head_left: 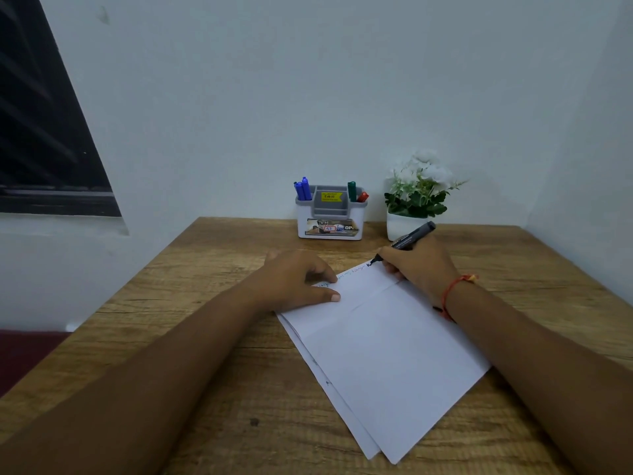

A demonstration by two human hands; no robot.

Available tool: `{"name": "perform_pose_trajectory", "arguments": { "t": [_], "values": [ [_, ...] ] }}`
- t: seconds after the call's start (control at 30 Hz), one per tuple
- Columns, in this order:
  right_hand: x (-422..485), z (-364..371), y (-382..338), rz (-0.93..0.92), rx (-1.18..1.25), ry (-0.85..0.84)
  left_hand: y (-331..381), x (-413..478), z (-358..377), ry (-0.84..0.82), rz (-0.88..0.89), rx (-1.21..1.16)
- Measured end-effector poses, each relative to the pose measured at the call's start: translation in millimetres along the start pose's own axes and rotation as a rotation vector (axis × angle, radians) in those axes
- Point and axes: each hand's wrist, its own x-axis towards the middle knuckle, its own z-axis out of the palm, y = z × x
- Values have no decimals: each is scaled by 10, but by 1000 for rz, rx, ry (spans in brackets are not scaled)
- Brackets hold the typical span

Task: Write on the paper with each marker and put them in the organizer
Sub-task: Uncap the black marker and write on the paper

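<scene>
Pressing flat on the paper [383, 354] at its far-left corner, the left grip [298, 282] steadies it. The right grip [418, 265] pinches the black marker [416, 234], tip at the paper's far edge. Beyond the paper, the organizer [303, 222] holds blue markers [303, 189], a green marker [351, 191] and a red marker [363, 197]; likely only the black one remains.

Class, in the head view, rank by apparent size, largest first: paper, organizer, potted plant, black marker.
1. paper, clearly largest, though nearest the camera
2. potted plant
3. organizer, beside it, a little smaller
4. black marker, partly hidden in the right hand
</scene>
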Motion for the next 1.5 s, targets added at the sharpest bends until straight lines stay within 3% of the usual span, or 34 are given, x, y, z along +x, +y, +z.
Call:
{"name": "perform_pose_trajectory", "arguments": {
  "t": [1.5],
  "values": [
    [-84, -60, -94, 47, 42, 98, -38, 16, 26, 4, 16, -44]
  ]
}}
